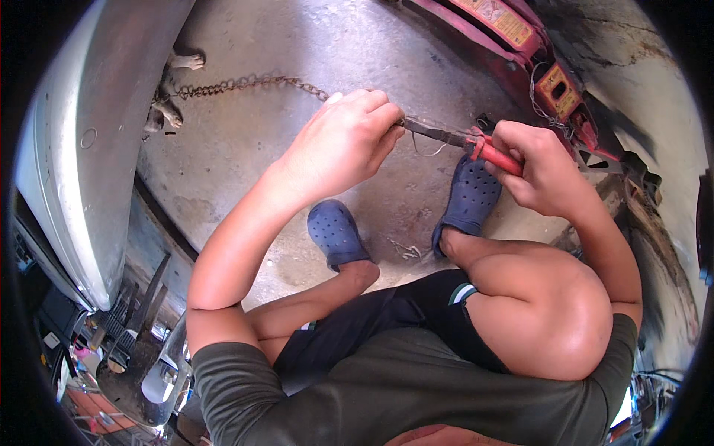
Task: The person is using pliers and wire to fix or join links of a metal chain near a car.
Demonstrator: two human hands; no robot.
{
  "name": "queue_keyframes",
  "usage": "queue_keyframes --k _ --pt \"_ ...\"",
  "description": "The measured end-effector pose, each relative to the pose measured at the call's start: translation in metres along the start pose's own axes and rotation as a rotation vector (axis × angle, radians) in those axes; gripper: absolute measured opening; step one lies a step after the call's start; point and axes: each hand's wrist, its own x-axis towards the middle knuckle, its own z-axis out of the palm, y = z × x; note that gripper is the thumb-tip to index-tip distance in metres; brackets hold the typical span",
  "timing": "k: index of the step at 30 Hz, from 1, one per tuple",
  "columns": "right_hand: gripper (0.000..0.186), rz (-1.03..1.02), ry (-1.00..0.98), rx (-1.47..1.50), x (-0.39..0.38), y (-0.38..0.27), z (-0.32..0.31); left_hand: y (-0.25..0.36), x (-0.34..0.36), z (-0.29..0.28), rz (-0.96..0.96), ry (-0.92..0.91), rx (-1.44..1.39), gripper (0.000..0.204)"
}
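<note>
A rusty chain (256, 80) stretches across from the far left and ends at my left hand (343, 141), whose fingers are closed around its end. Long-nosed pliers (445, 134) with red handles are gripped in my right hand (541, 165). Their dark jaws point left and reach the fingertips of my left hand. What lies between the jaw tips is hidden by those fingers. A thin wire (430, 153) curls just below the jaws.
An animal's paws (169, 115) show by the chain's far-left end, beside a big pale metal panel (123, 156). Red machinery (513, 37) with loose wires stands at the far right. My blue clogs (336, 232) rest on the concrete floor (223, 193), near some thin scraps (405, 249).
</note>
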Motion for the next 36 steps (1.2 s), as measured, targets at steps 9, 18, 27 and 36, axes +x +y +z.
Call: queue_keyframes --k 9,18,27,36 --pt "0.024 0.359 -0.277 0.311 -0.002 0.003 0.033 -0.007 -0.007 -0.001 0.015 -0.041 -0.166 0.024" --pt "0.027 0.187 -0.077 0.091 -0.011 0.006 0.041 -0.006 -0.007 -0.022 -0.096 -0.377 -0.384 0.024" --pt "0.023 0.369 -0.208 0.224 -0.004 0.003 0.036 0.001 -0.006 0.004 -0.276 -0.196 -0.288 0.021" --pt "0.019 0.581 -0.630 1.288 -0.017 0.024 0.048 -0.007 0.002 0.009 0.394 0.080 0.376 0.032"
